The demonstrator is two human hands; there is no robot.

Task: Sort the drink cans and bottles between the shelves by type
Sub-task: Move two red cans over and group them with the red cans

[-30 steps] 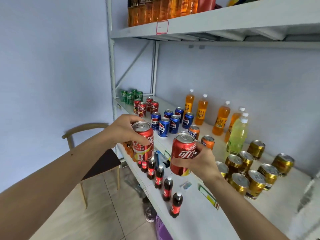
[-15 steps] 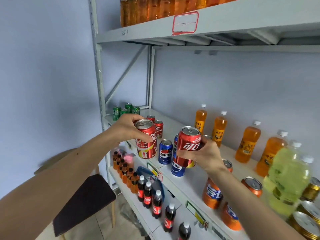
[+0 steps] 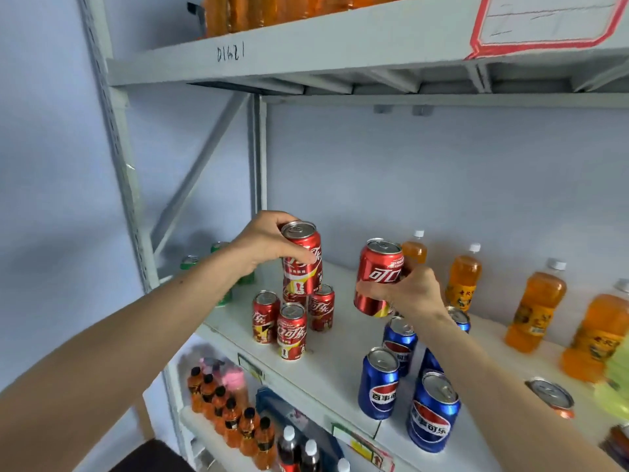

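My left hand point(image 3: 263, 241) grips a red cola can point(image 3: 303, 258) from the side and top, holding it just above a small group of red cola cans point(image 3: 291, 330) standing on the middle shelf point(image 3: 340, 356). My right hand point(image 3: 413, 292) holds a second red cola can point(image 3: 377, 277) upright in the air to the right of that group. Several blue cola cans point(image 3: 379, 383) stand in front of and under my right forearm. Green cans point(image 3: 189, 262) sit at the shelf's far left, partly hidden by my left arm.
Orange drink bottles point(image 3: 464, 281) line the back of the middle shelf to the right, with an orange can point(image 3: 551, 396) near a yellow-green bottle. Small orange and dark cola bottles point(image 3: 235, 420) stand on the lower shelf. The upper shelf point(image 3: 340, 46) carries orange bottles overhead.
Both hands have carried their red cans up and leftward along the shelf. The left can now hovers over the red can group, and the view has moved closer.
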